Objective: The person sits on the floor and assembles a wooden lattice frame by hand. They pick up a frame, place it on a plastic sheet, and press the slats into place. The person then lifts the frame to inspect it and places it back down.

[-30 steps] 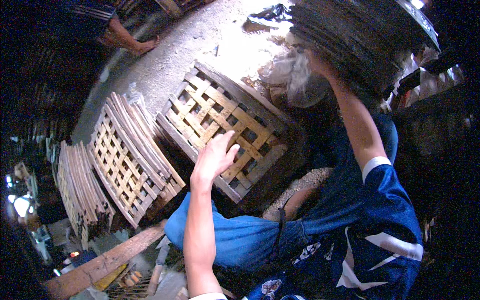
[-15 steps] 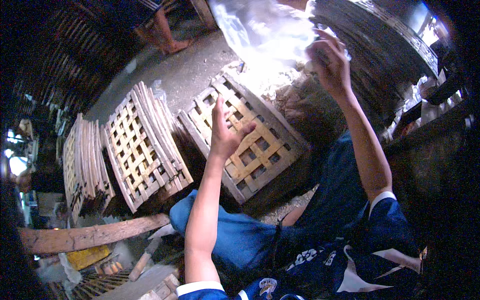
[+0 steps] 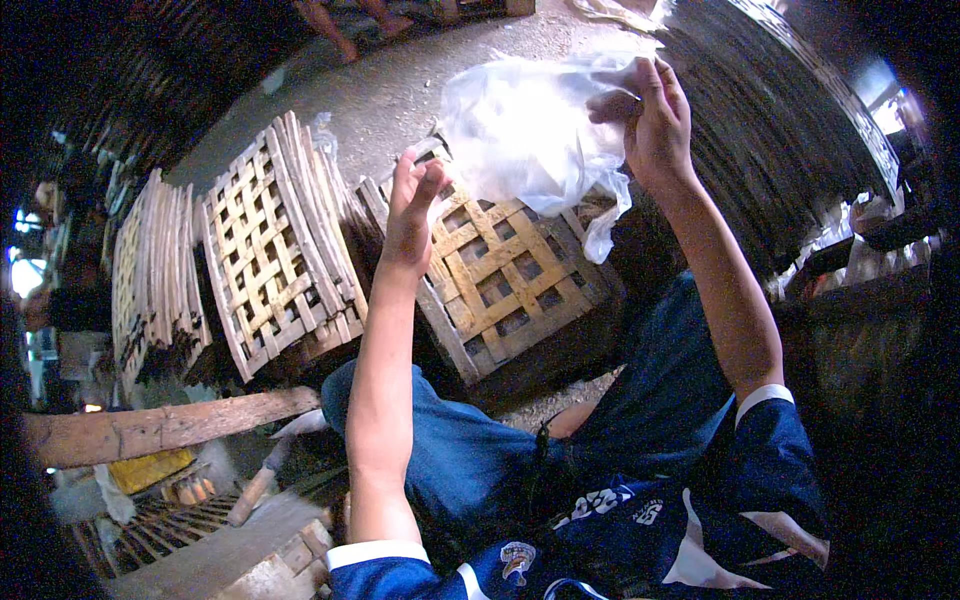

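A clear, glossy plastic bag point(image 3: 520, 125) hangs in front of me, bright with glare. My right hand point(image 3: 660, 125) is closed on its upper right edge, the fingertips pinching the film. My left hand point(image 3: 410, 215) is raised at the bag's left side, thumb and fingers apart; whether it touches the film is hard to make out. Below the bag stands a slatted panel of woven bamboo strips in a wooden frame point(image 3: 510, 270), its far right part covered by the bag.
To the left stand more stacked woven frames point(image 3: 265, 255) point(image 3: 150, 270). A wooden beam point(image 3: 170, 425) lies at lower left, near a wooden-handled tool point(image 3: 252, 495) and a yellow object point(image 3: 150, 468). Corrugated sheeting point(image 3: 760, 130) rises at right. Another person's bare feet point(image 3: 385, 25) show at the top.
The bag has come down and left over the woven panel. My left hand has moved up and left, its fingers less stretched. My right hand keeps its grip on the bag.
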Available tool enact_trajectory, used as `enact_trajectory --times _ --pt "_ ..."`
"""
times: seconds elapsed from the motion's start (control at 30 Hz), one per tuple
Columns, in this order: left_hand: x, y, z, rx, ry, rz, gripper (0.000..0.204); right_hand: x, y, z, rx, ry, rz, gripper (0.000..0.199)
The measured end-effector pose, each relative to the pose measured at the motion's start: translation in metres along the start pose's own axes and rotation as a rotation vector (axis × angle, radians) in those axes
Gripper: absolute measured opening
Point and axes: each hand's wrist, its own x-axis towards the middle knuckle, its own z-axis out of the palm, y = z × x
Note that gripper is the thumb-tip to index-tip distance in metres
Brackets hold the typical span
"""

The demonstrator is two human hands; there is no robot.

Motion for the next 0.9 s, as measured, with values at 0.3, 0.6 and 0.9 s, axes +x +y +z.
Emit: enact_trajectory --times 0.3,0.6,0.9 --pt "-0.018 0.006 0.044 0.900 -0.126 0.646 0.081 -0.004 0.024 0.007 0.398 0.229 0.444 0.036" --pt "-0.017 0.028 0.021 0.102 0.271 0.308 0.026 -0.015 0.030 -0.004 -0.452 -0.438 0.280 0.060" --pt "-0.025 0.041 -0.043 -0.171 0.350 0.043 0.046 -0.088 0.072 0.011 -1.269 -0.972 0.122 0.132"
